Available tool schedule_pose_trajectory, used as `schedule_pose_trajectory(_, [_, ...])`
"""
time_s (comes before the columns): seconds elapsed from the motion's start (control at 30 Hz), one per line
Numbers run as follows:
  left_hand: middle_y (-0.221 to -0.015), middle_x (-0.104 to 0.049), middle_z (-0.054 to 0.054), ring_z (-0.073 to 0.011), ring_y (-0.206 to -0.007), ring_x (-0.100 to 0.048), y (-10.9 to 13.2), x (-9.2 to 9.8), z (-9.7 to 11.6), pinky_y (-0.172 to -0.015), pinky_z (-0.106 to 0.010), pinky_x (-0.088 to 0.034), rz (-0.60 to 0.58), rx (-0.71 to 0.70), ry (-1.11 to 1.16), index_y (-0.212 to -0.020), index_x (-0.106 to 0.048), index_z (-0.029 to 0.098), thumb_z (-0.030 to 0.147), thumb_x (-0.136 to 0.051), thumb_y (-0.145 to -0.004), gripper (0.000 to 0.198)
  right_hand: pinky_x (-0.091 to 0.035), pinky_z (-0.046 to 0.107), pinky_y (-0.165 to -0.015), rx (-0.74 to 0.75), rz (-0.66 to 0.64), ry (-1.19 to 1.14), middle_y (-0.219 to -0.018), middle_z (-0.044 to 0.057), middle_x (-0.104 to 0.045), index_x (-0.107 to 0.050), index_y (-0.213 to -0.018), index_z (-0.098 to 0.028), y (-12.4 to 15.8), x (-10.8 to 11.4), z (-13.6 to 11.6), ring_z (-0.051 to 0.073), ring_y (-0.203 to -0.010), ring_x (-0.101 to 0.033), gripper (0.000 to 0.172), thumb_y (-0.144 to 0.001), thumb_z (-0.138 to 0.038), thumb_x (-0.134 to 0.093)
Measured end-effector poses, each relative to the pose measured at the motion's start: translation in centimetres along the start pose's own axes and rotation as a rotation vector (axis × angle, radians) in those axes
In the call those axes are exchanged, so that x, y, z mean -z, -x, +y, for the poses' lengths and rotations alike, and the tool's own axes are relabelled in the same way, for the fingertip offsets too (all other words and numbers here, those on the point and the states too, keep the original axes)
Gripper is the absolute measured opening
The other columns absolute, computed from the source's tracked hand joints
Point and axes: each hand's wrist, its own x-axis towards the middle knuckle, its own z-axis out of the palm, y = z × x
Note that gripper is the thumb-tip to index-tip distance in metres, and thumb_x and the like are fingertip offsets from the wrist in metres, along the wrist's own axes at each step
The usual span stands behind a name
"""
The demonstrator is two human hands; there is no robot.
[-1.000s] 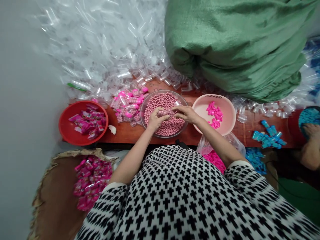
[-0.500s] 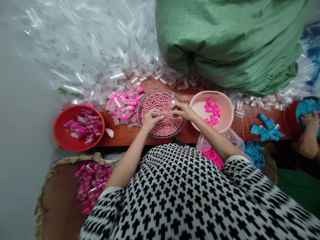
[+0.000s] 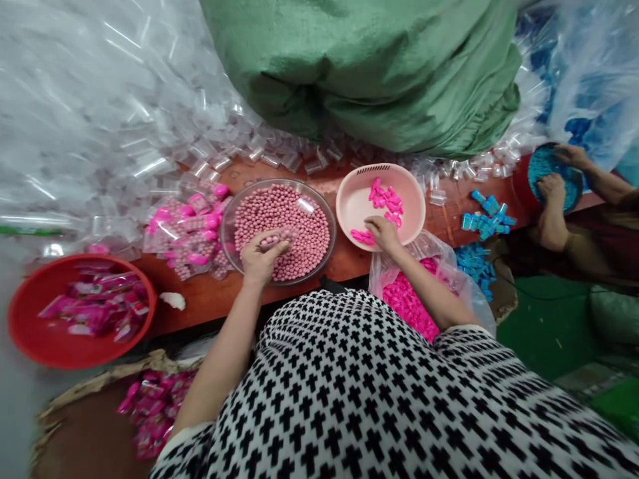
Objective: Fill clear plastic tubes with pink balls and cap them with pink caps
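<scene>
My left hand (image 3: pixel 260 258) is closed around a small clear plastic tube (image 3: pixel 274 239) with pink beads inside, held above a clear bowl (image 3: pixel 228 229) heaped with loose pink beads (image 3: pixel 299 229). To the right, my right hand (image 3: pixel 384 233) reaches into a pale pink basin (image 3: pixel 349 199). Its fingers are bent together at a few bright pink plastic pieces (image 3: pixel 363 237); whether one is between the fingertips is hidden. More pink pieces (image 3: pixel 384 196) lie farther back in that basin.
Bead-filled tubes with pink tops (image 3: pixel 187 223) lie left of the bowl. A red basin (image 3: pixel 30 319) holds pink packets. Clear tubes (image 3: pixel 200 166) and a green sack (image 3: pixel 379 73) fill the back. At right, a co-worker's hands (image 3: pixel 552 189) reach into blue beads near blue tubes (image 3: pixel 486 214).
My right hand has left the bead tube and moved right into the pale pink basin. My left hand still holds the tube over the bowl. The whole view has shifted rightward.
</scene>
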Motion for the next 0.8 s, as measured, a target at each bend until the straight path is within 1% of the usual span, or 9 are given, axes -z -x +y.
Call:
schedule_pose_trajectory(0.07, [-0.086, -0.072, -0.004, -0.0212, -0.081, -0.071, 0.2, -0.8, 0.0, -0.072, -0.038, -0.062, -0.035, 0.02, 0.03, -0.088, -0.07, 0.016, 0.036, -0.085, -0.054, 0.042, -0.047, 0.033, -0.09, -0.061, -0.128, 0.255, -0.114, 0.013, -0.069, -0.068, -0.112, -0.014, -1.1, 1.6, 2.7, 0.022, -0.104, -0.063, 0.03, -0.093, -0.017, -0.044])
schedule_pose_trajectory(0.13, [-0.09, -0.072, -0.005, -0.0214, -0.084, -0.07, 0.3, -1.5, -0.1, -0.073, -0.037, -0.062, -0.058, 0.036, 0.049, -0.087, -0.071, 0.016, 0.035, -0.085, -0.054, 0.041, -0.046, 0.032, -0.089, 0.003, -0.286, 0.466, -0.12, 0.015, -0.065, -0.065, -0.117, -0.014, -2.1, 2.5, 4.5, 0.023, -0.109, -0.06, 0.035, -0.094, -0.014, -0.039])
schedule_pose_trajectory(0.2, [-0.092, -0.073, -0.006, -0.0218, -0.085, -0.07, 0.4, -2.1, -0.1, -0.073, -0.036, -0.062, -0.09, 0.07, 0.058, -0.087, -0.071, 0.016, 0.035, -0.086, -0.052, 0.043, -0.044, 0.031, -0.089, 0.089, -0.391, 0.57, -0.122, 0.017, -0.063, -0.064, -0.118, -0.013, -2.8, 2.6, 5.3, 0.024, -0.114, -0.056, 0.036, -0.095, -0.014, -0.037])
schedule_pose_trajectory(0.3, [-0.091, -0.073, -0.006, -0.02, -0.081, -0.07, 0.5, -2.7, 0.2, -0.069, -0.034, -0.062, -0.071, 0.119, 0.123, -0.088, -0.071, 0.016, 0.036, -0.088, -0.049, 0.047, -0.042, 0.031, -0.09, 0.143, -0.435, 0.596, -0.118, 0.018, -0.064, -0.064, -0.115, -0.011, -3.2, 1.9, 5.4, 0.025, -0.112, -0.056, 0.033, -0.096, -0.016, -0.038])
schedule_pose_trajectory(0.4, [-0.09, -0.073, -0.004, -0.0185, -0.078, -0.07, 0.5, -2.8, 0.7, -0.067, -0.032, -0.062, -0.046, 0.134, 0.2, -0.087, -0.071, 0.015, 0.035, -0.089, -0.047, 0.049, -0.043, 0.034, -0.085, 0.135, -0.41, 0.636, -0.116, 0.021, -0.063, -0.061, -0.116, -0.007, -3.4, 1.4, 5.2, 0.027, -0.107, -0.059, 0.033, -0.095, -0.017, -0.037])
schedule_pose_trajectory(0.57, [-0.089, -0.073, -0.005, -0.0201, -0.08, -0.07, 0.7, -3.0, 1.6, -0.073, -0.036, -0.061, -0.059, 0.151, 0.334, -0.092, -0.07, 0.015, 0.034, -0.09, -0.048, 0.052, -0.045, 0.034, -0.079, -0.203, -0.332, 0.523, -0.106, 0.017, -0.068, -0.056, -0.12, -0.011, -4.0, 2.1, 5.2, 0.027, -0.096, -0.063, 0.037, -0.09, -0.033, -0.052])
schedule_pose_trajectory(0.63, [-0.088, -0.073, -0.004, -0.0194, -0.079, -0.071, 0.8, -3.1, 2.0, -0.073, -0.035, -0.061, -0.059, 0.16, 0.382, -0.095, -0.069, 0.016, 0.033, -0.09, -0.049, 0.054, -0.045, 0.035, -0.079, -0.249, -0.306, 0.435, -0.103, 0.016, -0.068, -0.056, -0.122, -0.013, -4.2, 2.7, 5.1, 0.027, -0.094, -0.063, 0.041, -0.085, -0.031, -0.058])
schedule_pose_trajectory(0.7, [-0.088, -0.073, -0.004, -0.0187, -0.079, -0.071, 0.9, -3.1, 2.3, -0.073, -0.034, -0.061, -0.078, 0.172, 0.417, -0.098, -0.068, 0.016, 0.032, -0.089, -0.05, 0.054, -0.045, 0.037, -0.079, -0.224, -0.208, 0.309, -0.097, 0.014, -0.068, -0.06, -0.115, -0.014, -4.3, 3.3, 4.5, 0.027, -0.089, -0.063, 0.037, -0.081, -0.029, -0.061])
schedule_pose_trajectory(0.8, [-0.091, -0.073, -0.005, -0.0194, -0.081, -0.071, 1.0, -3.2, 2.6, -0.075, -0.036, -0.061, -0.142, 0.174, 0.432, -0.1, -0.068, 0.016, 0.034, -0.088, -0.054, 0.053, -0.047, 0.037, -0.076, -0.029, -0.028, -0.079, -0.086, 0.007, -0.065, -0.063, -0.098, -0.017, -4.4, 4.3, 1.6, 0.022, -0.078, -0.06, 0.026, -0.08, -0.036, -0.061])
